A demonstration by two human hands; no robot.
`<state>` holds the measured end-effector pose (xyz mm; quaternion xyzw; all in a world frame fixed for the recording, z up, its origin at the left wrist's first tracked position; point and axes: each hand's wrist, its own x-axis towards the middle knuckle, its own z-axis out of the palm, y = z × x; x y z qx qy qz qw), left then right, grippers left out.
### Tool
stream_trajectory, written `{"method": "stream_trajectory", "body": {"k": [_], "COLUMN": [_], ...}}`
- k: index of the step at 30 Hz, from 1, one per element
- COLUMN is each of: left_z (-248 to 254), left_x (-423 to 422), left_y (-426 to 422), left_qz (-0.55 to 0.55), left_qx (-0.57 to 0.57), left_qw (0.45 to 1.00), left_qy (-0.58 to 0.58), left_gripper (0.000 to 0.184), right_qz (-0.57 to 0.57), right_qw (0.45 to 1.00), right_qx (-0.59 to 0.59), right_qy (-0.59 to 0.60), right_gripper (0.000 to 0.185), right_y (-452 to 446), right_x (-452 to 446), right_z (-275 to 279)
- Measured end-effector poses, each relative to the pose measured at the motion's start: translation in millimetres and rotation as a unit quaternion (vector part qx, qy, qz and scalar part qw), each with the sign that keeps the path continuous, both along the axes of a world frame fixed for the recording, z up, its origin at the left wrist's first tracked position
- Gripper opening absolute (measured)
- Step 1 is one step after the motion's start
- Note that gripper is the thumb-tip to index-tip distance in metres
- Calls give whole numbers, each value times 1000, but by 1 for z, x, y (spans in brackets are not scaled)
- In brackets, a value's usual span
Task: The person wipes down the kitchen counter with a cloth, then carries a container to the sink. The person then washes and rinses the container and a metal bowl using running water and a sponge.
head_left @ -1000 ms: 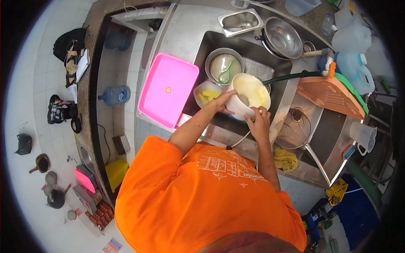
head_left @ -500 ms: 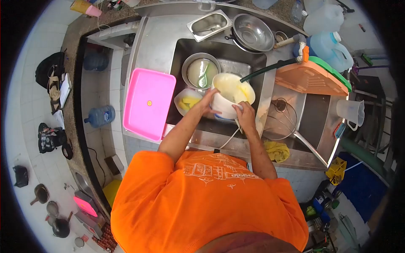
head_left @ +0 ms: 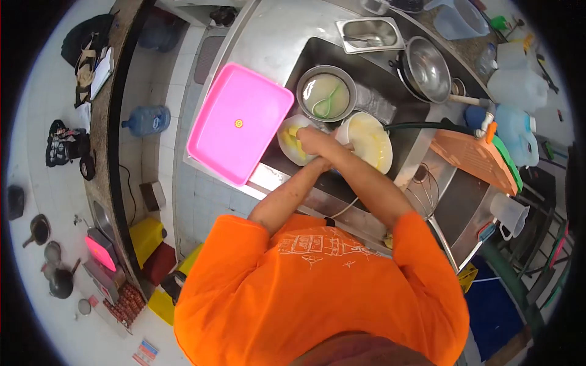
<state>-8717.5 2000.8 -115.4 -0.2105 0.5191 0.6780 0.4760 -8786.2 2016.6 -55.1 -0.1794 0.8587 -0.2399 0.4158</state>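
A white bowl [head_left: 379,141] with yellow residue inside tilts over the sink. My left hand [head_left: 328,163] grips its near-left rim, the fingers mostly hidden under my right forearm. Crossing over the left arm, my right hand [head_left: 312,141] is down at a smaller white container [head_left: 284,145] on the left. Its fingers are closed on a yellow sponge-like piece [head_left: 294,130] there. Behind them stands a round metal pan [head_left: 303,85] with cloudy liquid and a green-handled utensil [head_left: 329,105] in it.
A pink tray [head_left: 244,97] lies left of the sink basin [head_left: 293,61]. A steel tray [head_left: 369,35] and metal bowl [head_left: 430,67] sit behind. A dark hose [head_left: 421,125] runs in from the tap at right. Further right are an orange board [head_left: 476,158] and a strainer [head_left: 428,189].
My right hand has let go of the white bowl and crossed left to the smaller container. The left hand keeps the bowl, now turned. The camera view has rotated.
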Motion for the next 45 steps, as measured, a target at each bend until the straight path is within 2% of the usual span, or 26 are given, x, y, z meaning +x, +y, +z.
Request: {"method": "stream_trajectory", "body": {"k": [1,3,4,7,10,13,18,20,21,22,25,26,27,29,31,33,34,35,38,41,44,45], "left_z": [-5,-10,-13,-27,-29,-32,-38,-43,-48,-50,-57,-56,-47,7,25,33,37,42,47,45,45,45], "left_x": [3,6,9,16,24,31,31,33,33,32,28,24,19,-1,-15,-22,-25,-27,-33,-42,-52,-55], "left_y": [0,0,0,-4,-6,-9,-10,-11,-15,-18,-23,-24,-23,-18,-18,-16,-12,-9,-4,-4,-2,-2], "left_qz": [2,5,3,-4,-12,-19,-45,-56,-60,-64,-78,-80,-81,-75,-82,-71,-73,-77,-104,-119,-123,-124], "left_qx": [2,11,16,28,38,41,40,40,41,40,33,27,14,-35,-27,-17,-26,-35,-58,-61,-56,-55], "left_qw": [1000,1000,1000,1000,999,999,998,998,997,997,996,996,996,996,994,992,993,993,991,990,990,991], "left_qy": [2,5,5,2,-2,-7,-2,-3,-9,-10,-18,-20,-22,-23,-68,-99,-91,-82,-53,-47,-28,-18], "left_gripper": [97,96,96,96,95,95,94,94,94,94,94,94,93,93,91,90,91,91,91,91,88,88], "right_qz": [106,96,91,93,77,-77,-125,-158,-176,-192,-350,-382,-412,-552,-627,-685,-710,-717,-787,-830,-847,-812], "right_qw": [991,990,985,979,992,990,992,986,977,963,904,873,837,759,717,687,667,642,417,294,400,426], "right_qx": [52,89,108,178,99,113,24,-51,-102,-152,-191,-244,-295,-314,-278,-240,-222,-254,-395,-437,-279,-325], "right_qy": [-68,43,96,-48,-20,-37,-7,31,70,109,154,180,205,145,124,13,-42,-93,-224,-182,-211,-230], "right_gripper": [38,48,54,67,68,63,50,49,50,51,48,43,39,28,29,29,30,35,25,20,16,19], "right_y": [-19,-40,-47,-49,-47,-54,-53,-40,-30,-17,23,43,67,108,144,162,166,164,141,122,111,110], "right_x": [-9,12,17,-7,-7,-1,-2,1,3,6,18,21,30,58,72,89,96,103,70,35,18,23], "right_z": [-30,-128,-156,-91,-130,-147,-180,-174,-151,-122,-28,-5,9,14,41,9,-19,-64,-72,-145,-142,-137]}}
